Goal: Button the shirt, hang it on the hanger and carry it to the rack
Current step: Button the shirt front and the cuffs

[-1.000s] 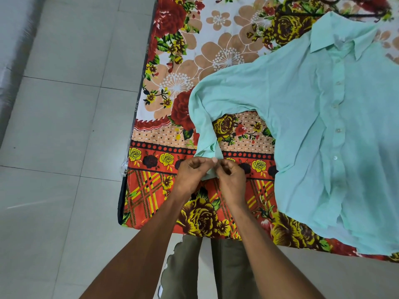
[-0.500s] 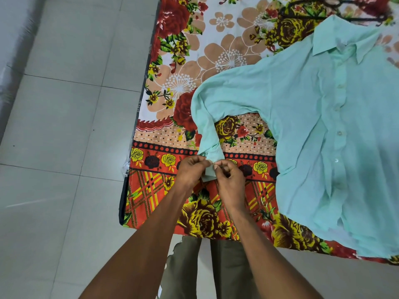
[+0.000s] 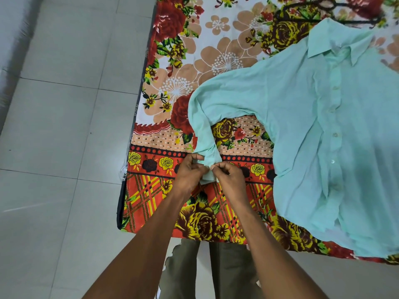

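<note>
A mint-green shirt (image 3: 302, 117) lies flat on a floral bed sheet, collar at the far side, its front placket with white buttons running down the right part of the view. Its left sleeve bends toward me and ends in a cuff (image 3: 208, 167). My left hand (image 3: 187, 175) and my right hand (image 3: 228, 178) both pinch that cuff between fingertips, close together near the bed's front edge. A dark hanger (image 3: 345, 9) lies on the sheet just beyond the collar, partly cut off by the top of the frame.
The bed with its red, orange and yellow floral sheet (image 3: 172, 61) fills the right side. Grey tiled floor (image 3: 64, 126) stretches to the left. My trouser legs (image 3: 207, 268) stand right at the bed's front edge.
Both hands stay on the cuff with small finger shifts. The sleeve has pulled slightly tighter and the view has drifted a little.
</note>
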